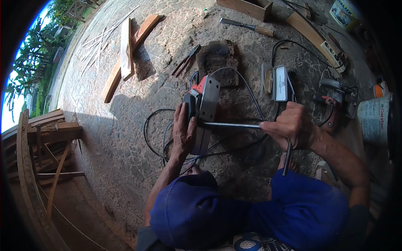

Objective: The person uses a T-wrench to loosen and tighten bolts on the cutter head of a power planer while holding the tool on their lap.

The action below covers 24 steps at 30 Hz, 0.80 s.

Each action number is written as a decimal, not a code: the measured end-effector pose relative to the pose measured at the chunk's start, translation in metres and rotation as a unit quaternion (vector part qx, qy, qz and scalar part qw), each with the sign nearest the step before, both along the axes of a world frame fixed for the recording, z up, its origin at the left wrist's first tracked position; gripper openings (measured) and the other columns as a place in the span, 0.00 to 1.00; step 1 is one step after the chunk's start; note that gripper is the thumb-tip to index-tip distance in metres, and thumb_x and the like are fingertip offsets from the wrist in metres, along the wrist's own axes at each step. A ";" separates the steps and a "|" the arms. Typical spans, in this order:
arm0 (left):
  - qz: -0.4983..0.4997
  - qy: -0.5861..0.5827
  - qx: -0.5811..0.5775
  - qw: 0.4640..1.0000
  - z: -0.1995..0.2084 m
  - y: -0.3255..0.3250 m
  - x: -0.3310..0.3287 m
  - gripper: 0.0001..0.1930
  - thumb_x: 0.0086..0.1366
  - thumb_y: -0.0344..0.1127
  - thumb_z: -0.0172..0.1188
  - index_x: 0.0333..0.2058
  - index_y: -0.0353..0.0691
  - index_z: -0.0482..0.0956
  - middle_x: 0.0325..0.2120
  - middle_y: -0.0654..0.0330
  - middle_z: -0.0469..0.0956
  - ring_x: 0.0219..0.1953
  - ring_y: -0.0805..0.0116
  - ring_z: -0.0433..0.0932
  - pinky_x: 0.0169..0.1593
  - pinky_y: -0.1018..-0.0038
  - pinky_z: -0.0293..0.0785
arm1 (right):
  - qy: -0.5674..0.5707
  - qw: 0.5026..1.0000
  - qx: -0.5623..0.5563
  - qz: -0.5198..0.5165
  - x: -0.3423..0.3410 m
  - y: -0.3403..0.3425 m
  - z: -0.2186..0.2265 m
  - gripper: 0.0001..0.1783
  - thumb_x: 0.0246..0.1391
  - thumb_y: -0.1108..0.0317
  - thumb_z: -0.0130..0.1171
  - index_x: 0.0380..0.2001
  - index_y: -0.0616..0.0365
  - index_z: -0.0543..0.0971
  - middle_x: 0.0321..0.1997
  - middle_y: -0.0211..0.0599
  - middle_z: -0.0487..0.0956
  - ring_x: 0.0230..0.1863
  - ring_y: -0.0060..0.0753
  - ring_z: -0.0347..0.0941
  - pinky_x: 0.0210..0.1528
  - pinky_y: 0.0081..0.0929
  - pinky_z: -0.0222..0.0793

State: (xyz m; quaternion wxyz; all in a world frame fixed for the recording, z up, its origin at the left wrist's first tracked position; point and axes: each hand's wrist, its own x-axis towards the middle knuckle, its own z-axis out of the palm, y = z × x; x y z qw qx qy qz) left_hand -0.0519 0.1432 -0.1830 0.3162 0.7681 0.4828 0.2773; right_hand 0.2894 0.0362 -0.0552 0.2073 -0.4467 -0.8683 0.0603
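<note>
My left hand is wrapped round the black grip of a red and grey electric planer, which lies tilted with its flat metal sole showing. In my right hand, closed, is the handle of a T-handle wrench. Its long metal shaft reaches leftward to the planer's side, and its crossbar sticks out above and below my fist. The shaft's tip is hidden at the planer, so I cannot tell what it engages. The planer's cord loops on the ground around it.
Beyond lie pliers, a chisel and crossed wooden pieces. At right are an open case, a red power tool, a power strip and a white bucket. A wooden frame stands left.
</note>
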 end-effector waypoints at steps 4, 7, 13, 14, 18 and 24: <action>-0.001 0.004 -0.004 1.000 0.005 -0.001 0.003 0.29 0.70 0.39 0.52 0.66 0.32 0.61 0.66 0.41 0.59 0.69 0.47 0.59 0.69 0.62 0.56 | 0.126 0.987 -0.065 -0.070 -0.011 -0.007 -0.006 0.07 0.50 0.65 0.64 0.33 0.49 0.87 0.20 0.32 0.82 0.19 0.32 0.79 0.27 0.30 0.68; -0.012 0.003 0.007 1.000 -0.004 0.001 -0.002 0.29 0.70 0.40 0.52 0.66 0.32 0.61 0.65 0.42 0.61 0.68 0.49 0.60 0.69 0.63 0.55 | 0.112 0.985 -0.108 -0.073 -0.008 -0.014 -0.003 0.10 0.53 0.63 0.63 0.38 0.49 0.86 0.23 0.33 0.83 0.24 0.33 0.80 0.33 0.32 0.70; 0.016 0.002 -0.074 0.997 0.018 0.001 0.006 0.29 0.67 0.41 0.53 0.64 0.36 0.62 0.60 0.41 0.66 0.63 0.45 0.66 0.64 0.58 0.63 | 0.009 0.999 -0.025 -0.030 0.009 -0.042 -0.016 0.16 0.58 0.71 0.57 0.50 0.48 0.81 0.25 0.26 0.79 0.30 0.31 0.75 0.41 0.32 0.65; 0.040 0.002 -0.086 0.995 0.022 -0.003 0.007 0.28 0.67 0.42 0.53 0.63 0.37 0.62 0.59 0.41 0.68 0.62 0.45 0.68 0.63 0.58 0.64 | -0.022 1.000 -0.002 -0.023 0.010 -0.047 -0.016 0.18 0.55 0.71 0.60 0.50 0.48 0.81 0.29 0.25 0.82 0.28 0.26 0.73 0.41 0.29 0.62; 0.037 0.016 -0.051 0.998 0.011 0.000 0.008 0.28 0.68 0.42 0.53 0.62 0.37 0.63 0.58 0.41 0.68 0.61 0.45 0.68 0.63 0.58 0.64 | -0.015 1.000 0.015 -0.007 0.009 -0.057 -0.022 0.18 0.54 0.73 0.60 0.48 0.47 0.82 0.30 0.25 0.83 0.27 0.25 0.71 0.40 0.27 0.62; 0.047 0.018 -0.058 0.997 0.013 -0.002 0.011 0.26 0.68 0.41 0.54 0.62 0.38 0.64 0.57 0.41 0.69 0.60 0.44 0.69 0.62 0.58 0.65 | -0.033 0.999 0.026 -0.007 0.004 -0.055 -0.026 0.16 0.52 0.71 0.62 0.46 0.48 0.83 0.32 0.24 0.83 0.27 0.23 0.71 0.40 0.26 0.63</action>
